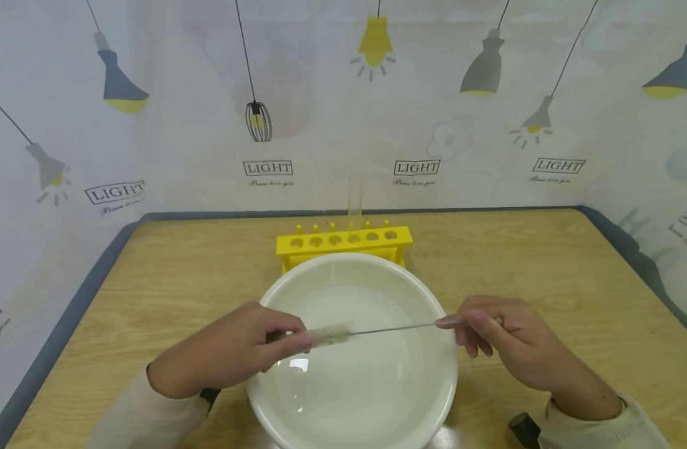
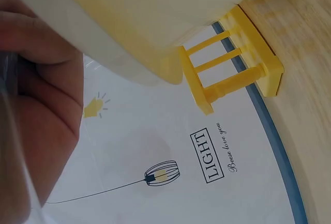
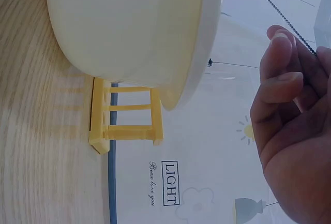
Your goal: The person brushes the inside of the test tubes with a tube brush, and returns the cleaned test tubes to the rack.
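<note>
In the head view my left hand (image 1: 236, 346) holds a clear test tube (image 1: 347, 327) sideways above a white basin (image 1: 451, 374). The pale bristles of a test tube brush (image 1: 396, 328) appear to sit inside the tube's mouth. Its thin twisted-wire handle runs across the basin to my right hand (image 1: 506, 337), which pinches the wire near its looped end. From the left wrist, the left hand (image 2: 44, 94) shows with part of the clear tube at the picture's edge. The right wrist view has the curled right hand (image 3: 295, 115) beside the wire.
Behind the basin stands a yellow test tube rack (image 1: 343, 240) with one upright clear test tube (image 1: 355, 202) in it. The basin appears to hold water. A wooden table (image 1: 180, 268) lies beneath, with a lamp-patterned backdrop (image 1: 332, 112) around it.
</note>
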Motion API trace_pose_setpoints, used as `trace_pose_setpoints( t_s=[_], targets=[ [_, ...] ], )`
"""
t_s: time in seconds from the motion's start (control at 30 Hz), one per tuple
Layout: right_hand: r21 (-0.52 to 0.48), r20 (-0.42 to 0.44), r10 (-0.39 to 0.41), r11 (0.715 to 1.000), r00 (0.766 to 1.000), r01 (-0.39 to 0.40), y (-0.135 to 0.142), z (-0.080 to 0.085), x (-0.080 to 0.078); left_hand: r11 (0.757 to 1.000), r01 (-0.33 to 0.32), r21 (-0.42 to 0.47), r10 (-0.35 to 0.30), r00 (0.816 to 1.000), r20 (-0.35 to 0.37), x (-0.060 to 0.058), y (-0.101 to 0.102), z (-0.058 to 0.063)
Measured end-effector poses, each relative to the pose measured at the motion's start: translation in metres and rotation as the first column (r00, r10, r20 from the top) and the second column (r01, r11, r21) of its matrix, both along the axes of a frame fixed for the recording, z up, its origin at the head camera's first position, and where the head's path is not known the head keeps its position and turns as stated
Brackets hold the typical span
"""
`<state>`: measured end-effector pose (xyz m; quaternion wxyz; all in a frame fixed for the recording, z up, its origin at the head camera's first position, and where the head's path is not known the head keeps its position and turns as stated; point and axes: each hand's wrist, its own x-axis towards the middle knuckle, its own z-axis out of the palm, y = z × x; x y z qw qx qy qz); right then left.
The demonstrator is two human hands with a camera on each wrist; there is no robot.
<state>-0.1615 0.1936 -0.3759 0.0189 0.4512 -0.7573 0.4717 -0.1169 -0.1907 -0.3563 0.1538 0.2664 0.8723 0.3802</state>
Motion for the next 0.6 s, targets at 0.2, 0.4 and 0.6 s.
trace_pose_setpoints(
  t_s=[0.2, 0.4, 0.6],
  targets=[
    [-0.081, -0.027, 0.029, 0.996, 0.999, -0.031, 0.0022, -0.0032, -0.0034, 0.999, 0.018, 0.028, -0.02, 0.996, 0.082, -0.0017, -0.0024, -0.0015],
    [-0.039, -0.009, 0.015, 0.999, 1.0, -0.015, 0.004, -0.0023, -0.0013, 0.999, 0.041, -0.01, -0.039, 0.995, 0.096, 0.0001, -0.0022, -0.003],
    [-0.016, 0.109, -0.05, 0.998, 0.993, 0.052, 0.0034, -0.0009, -0.0018, 0.999, 0.02, -0.05, -0.021, 1.0, -0.014, 0.0015, 0.0001, -0.0035]
  ],
)
